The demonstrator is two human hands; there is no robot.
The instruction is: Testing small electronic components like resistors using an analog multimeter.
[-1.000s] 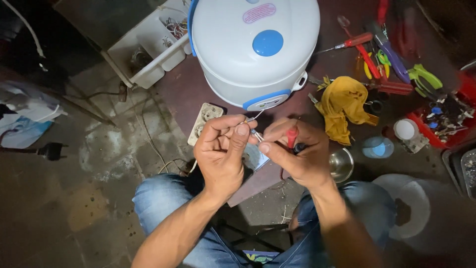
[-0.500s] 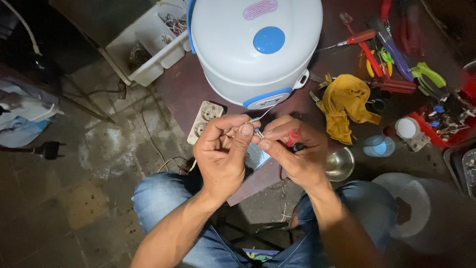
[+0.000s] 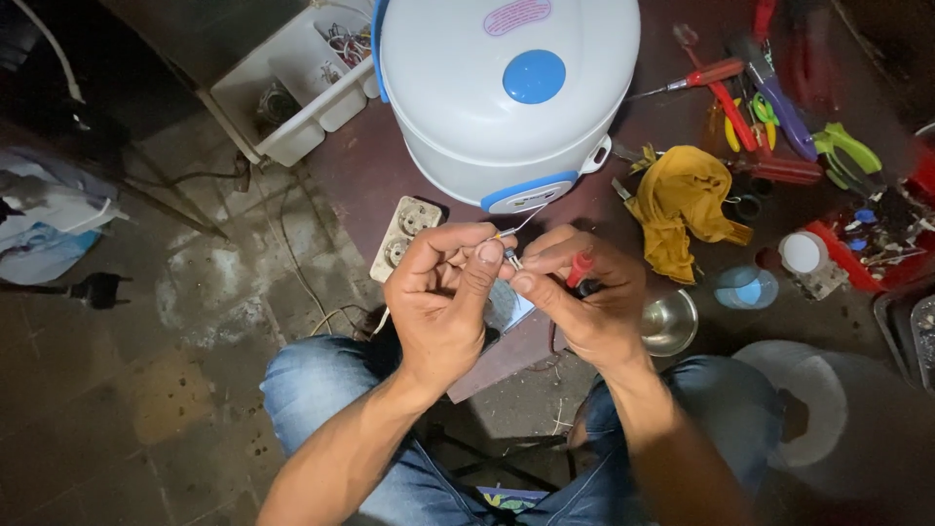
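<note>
My left hand [image 3: 443,302] pinches a thin wire [image 3: 516,229] between thumb and forefinger. My right hand [image 3: 584,307] grips a red and black pair of pliers [image 3: 579,273] and meets the left hand at a small metal connector [image 3: 511,258] on the wire's end. Both hands hover above my knees, in front of a white rice cooker [image 3: 506,93] with a blue lid button. The wire leads up toward the cooker's blue front panel [image 3: 521,195].
A cream double socket [image 3: 404,234] lies left of my hands. A yellow rag [image 3: 682,209], a steel bowl [image 3: 670,321], a small blue lid [image 3: 745,289] and several screwdrivers and pliers [image 3: 760,107] lie right. A white parts tray [image 3: 302,83] stands behind left.
My hands have stayed together at the wire's end, with small shifts of the fingers. The view has shifted a little.
</note>
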